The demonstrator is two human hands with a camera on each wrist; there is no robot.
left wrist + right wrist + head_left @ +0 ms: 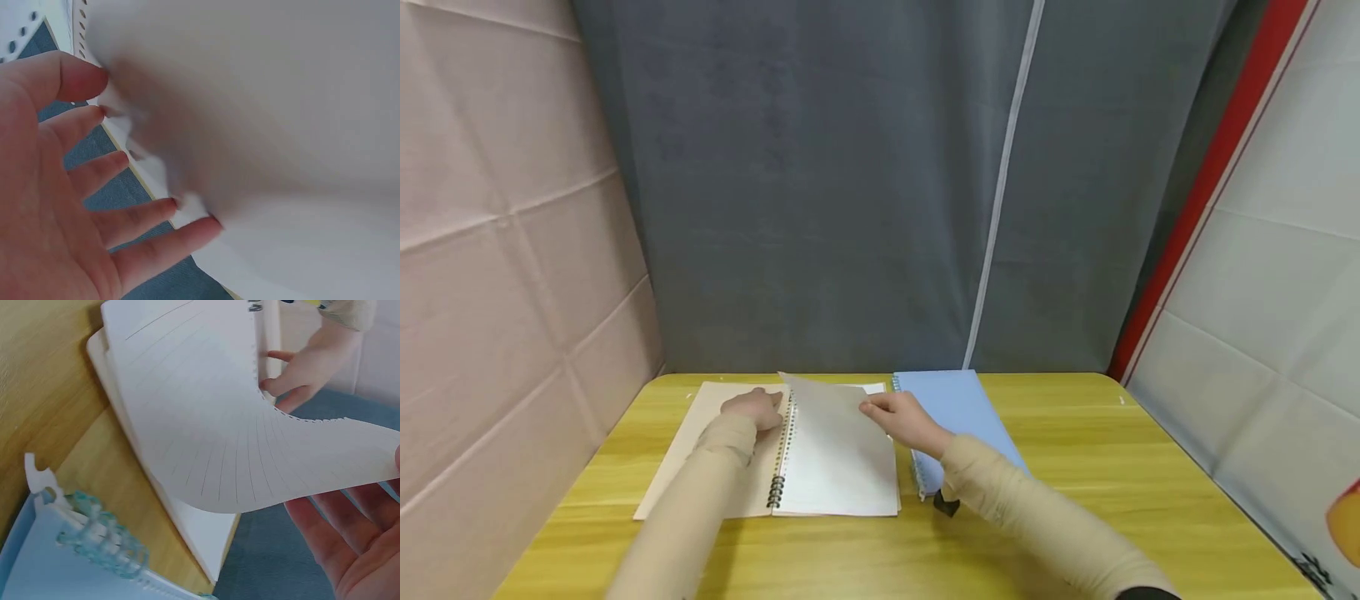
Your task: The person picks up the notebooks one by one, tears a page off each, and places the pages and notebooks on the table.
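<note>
A grey curtain hangs behind the yellow wooden table (1075, 467), with pale quilted panels to either side. On it lies an open spiral-bound notebook (820, 492), and just to its right a closed light-blue notebook (958, 408) with a teal coil.

My right hand (908, 421) has one ruled page (831, 417) lifted by its outer edge, the sheet curling up off the stack; the fingers lie fairly straight under it, and I cannot tell whether the thumb pinches it from above. My left hand (754, 408) lies spread and relaxed on the left cover beside the rings, steadying the book and gripping nothing.

I judge this a page turn in mid-lift. The next move calls for carrying the sheet over the rings without tearing its punched holes.

I can read no writing or brand; the pages show only blank ruled lines.
</note>
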